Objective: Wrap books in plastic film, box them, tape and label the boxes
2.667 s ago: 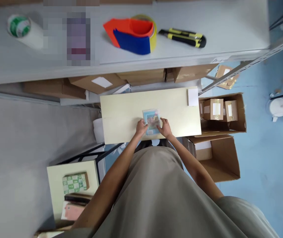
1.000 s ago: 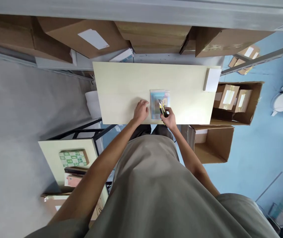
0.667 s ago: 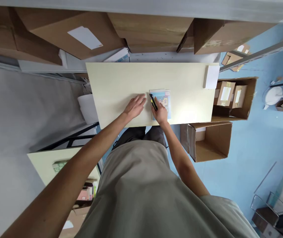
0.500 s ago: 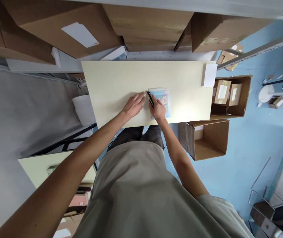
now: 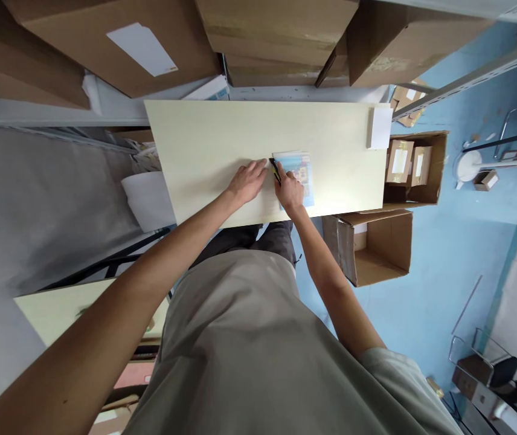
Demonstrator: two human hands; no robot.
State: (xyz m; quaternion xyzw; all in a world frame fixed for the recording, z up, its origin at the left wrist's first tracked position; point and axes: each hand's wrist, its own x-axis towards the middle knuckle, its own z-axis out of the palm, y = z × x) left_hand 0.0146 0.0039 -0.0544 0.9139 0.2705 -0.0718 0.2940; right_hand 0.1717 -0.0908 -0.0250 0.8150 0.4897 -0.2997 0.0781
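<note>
A light-blue printed packet point(image 5: 302, 168), which looks like a booklet in clear film, lies on the cream tabletop point(image 5: 213, 133). My right hand point(image 5: 291, 194) rests over its left part and grips a black and yellow utility knife point(image 5: 276, 171). The knife's tip points away from me, along the packet's left edge. My left hand point(image 5: 247, 182) lies on the tabletop just left of the packet, fingers stretched toward the knife tip. A small whitish spot shows at its fingertips, too small to make out.
A white box point(image 5: 380, 128) sits at the table's right end. Open cardboard boxes point(image 5: 388, 248) stand on the blue floor to the right. Large cartons point(image 5: 281, 36) fill the shelf beyond the table. A white bin point(image 5: 147, 199) is at the left.
The view has shifted slightly. My left hand's fingers have drawn closer together near the packet's edge. The knife stays in my right hand, its tip still by the packet's upper left corner.
</note>
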